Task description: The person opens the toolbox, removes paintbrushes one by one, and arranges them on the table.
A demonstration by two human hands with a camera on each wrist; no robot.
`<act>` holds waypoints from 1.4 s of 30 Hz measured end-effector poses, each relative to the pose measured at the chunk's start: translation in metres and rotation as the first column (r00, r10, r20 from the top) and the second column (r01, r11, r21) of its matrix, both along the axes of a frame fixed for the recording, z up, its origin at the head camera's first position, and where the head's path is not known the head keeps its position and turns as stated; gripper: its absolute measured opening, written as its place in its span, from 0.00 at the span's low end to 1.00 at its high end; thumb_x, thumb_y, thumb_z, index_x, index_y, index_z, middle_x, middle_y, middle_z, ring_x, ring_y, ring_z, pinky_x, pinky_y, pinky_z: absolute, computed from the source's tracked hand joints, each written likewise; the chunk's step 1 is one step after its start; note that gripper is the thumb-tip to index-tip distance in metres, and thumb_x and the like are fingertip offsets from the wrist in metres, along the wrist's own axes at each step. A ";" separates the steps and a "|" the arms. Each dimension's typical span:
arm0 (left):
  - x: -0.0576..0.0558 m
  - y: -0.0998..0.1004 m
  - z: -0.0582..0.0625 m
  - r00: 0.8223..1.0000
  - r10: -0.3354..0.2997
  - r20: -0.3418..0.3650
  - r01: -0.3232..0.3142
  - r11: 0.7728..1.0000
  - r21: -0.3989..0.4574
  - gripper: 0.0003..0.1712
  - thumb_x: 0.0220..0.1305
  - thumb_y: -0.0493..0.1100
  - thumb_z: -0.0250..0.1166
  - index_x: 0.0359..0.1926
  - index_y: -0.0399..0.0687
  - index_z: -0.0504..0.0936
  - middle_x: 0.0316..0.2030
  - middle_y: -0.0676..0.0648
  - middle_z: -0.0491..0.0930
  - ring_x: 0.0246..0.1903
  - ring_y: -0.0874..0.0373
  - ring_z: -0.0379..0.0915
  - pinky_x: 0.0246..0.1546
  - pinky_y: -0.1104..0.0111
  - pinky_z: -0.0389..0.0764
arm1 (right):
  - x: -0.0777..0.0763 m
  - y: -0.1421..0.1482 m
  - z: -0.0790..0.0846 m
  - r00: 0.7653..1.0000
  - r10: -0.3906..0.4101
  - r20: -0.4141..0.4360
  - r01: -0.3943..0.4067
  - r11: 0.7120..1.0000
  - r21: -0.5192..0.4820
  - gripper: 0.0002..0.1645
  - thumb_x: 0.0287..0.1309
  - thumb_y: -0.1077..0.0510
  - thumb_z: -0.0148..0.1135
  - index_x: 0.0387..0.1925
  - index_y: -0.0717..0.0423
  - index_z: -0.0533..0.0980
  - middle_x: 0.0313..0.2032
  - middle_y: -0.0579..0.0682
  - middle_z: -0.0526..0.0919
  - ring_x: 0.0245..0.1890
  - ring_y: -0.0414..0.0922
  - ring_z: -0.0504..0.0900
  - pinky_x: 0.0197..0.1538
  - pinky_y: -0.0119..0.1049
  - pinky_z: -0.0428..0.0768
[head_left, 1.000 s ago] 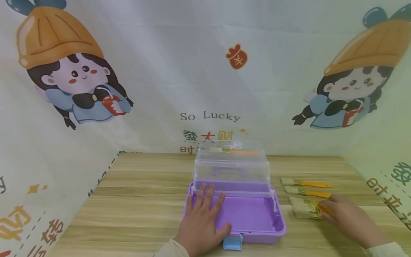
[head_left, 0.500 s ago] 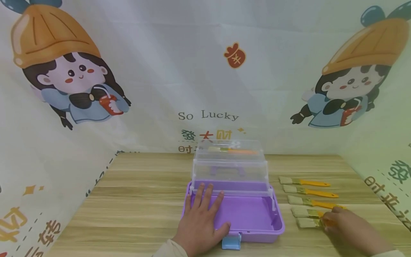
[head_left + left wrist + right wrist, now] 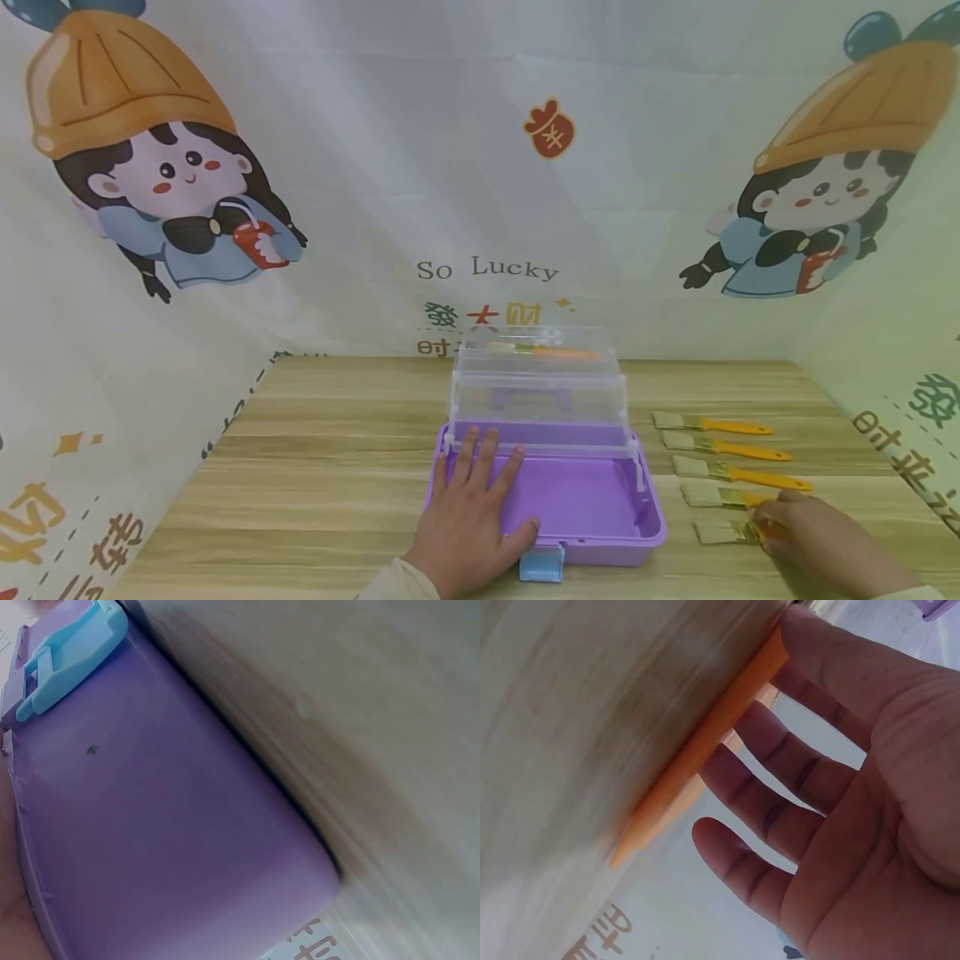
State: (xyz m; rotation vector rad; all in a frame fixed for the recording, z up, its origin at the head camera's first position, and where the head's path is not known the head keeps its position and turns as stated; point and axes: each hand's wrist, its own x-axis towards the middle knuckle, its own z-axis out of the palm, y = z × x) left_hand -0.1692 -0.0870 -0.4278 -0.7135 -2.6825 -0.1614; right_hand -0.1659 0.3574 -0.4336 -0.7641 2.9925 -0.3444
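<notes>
My left hand (image 3: 471,517) lies spread over the left side of a purple plastic box (image 3: 577,500), whose clear tiered lid stands raised at the back. In the left wrist view, the box's front wall (image 3: 165,802) and light blue latch (image 3: 82,656) fill much of the picture. At the right my right hand (image 3: 813,533) pinches the orange handle of the nearest paintbrush (image 3: 723,532), low at the table. The right wrist view has thumb and forefinger at that handle (image 3: 697,746), with the other fingers (image 3: 742,870) loosely bent. The bristles point left towards the box.
Several more paintbrushes lie in a row behind, among them one at the far end (image 3: 712,423), one after it (image 3: 727,446), and a third (image 3: 738,472). Another (image 3: 720,497) is partly covered by my right hand. One orange-handled brush (image 3: 558,352) shows through the clear lid.
My right hand has moved nearer the table's front, laying brushes down in a row. The nearest brush has come apart from the one behind it. My left hand stays on the box.
</notes>
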 end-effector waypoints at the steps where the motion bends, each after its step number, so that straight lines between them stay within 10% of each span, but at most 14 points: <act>1: 0.000 0.000 0.000 1.000 -0.002 -0.006 0.002 1.000 0.002 0.44 0.66 0.72 0.47 0.75 0.55 0.63 0.74 0.38 0.55 0.74 0.39 0.44 0.66 0.38 0.55 | 0.000 0.000 0.001 1.000 0.000 -0.006 0.000 1.000 0.006 0.13 0.49 0.59 0.75 0.38 0.52 0.84 0.32 0.38 0.80 0.29 0.32 0.75 0.30 0.34 0.78; 11: -0.002 -0.001 0.001 1.000 0.009 0.000 -0.009 1.000 -0.007 0.44 0.65 0.72 0.48 0.75 0.56 0.62 0.75 0.39 0.54 0.75 0.40 0.42 0.66 0.38 0.54 | -0.013 -0.030 0.049 0.997 -0.035 -0.068 0.036 0.999 0.013 0.18 0.50 0.59 0.75 0.44 0.57 0.82 0.39 0.47 0.82 0.32 0.41 0.81 0.34 0.39 0.81; 23: -0.005 -0.002 0.000 0.999 0.005 -0.039 -0.004 1.000 0.018 0.43 0.64 0.71 0.50 0.74 0.56 0.65 0.74 0.39 0.56 0.74 0.40 0.44 0.65 0.38 0.55 | -0.089 -0.129 0.133 0.973 0.088 -0.214 -0.107 0.991 -0.076 0.17 0.63 0.58 0.66 0.52 0.61 0.81 0.47 0.56 0.82 0.48 0.55 0.82 0.51 0.53 0.79; 42: -0.001 -0.002 -0.003 0.999 0.000 -0.043 0.001 1.000 0.003 0.44 0.65 0.72 0.49 0.75 0.57 0.63 0.74 0.39 0.55 0.74 0.40 0.43 0.65 0.38 0.55 | -0.200 -0.208 0.120 0.987 0.133 -0.086 -0.142 0.983 -0.118 0.17 0.65 0.56 0.62 0.51 0.62 0.81 0.49 0.56 0.84 0.51 0.55 0.81 0.59 0.51 0.75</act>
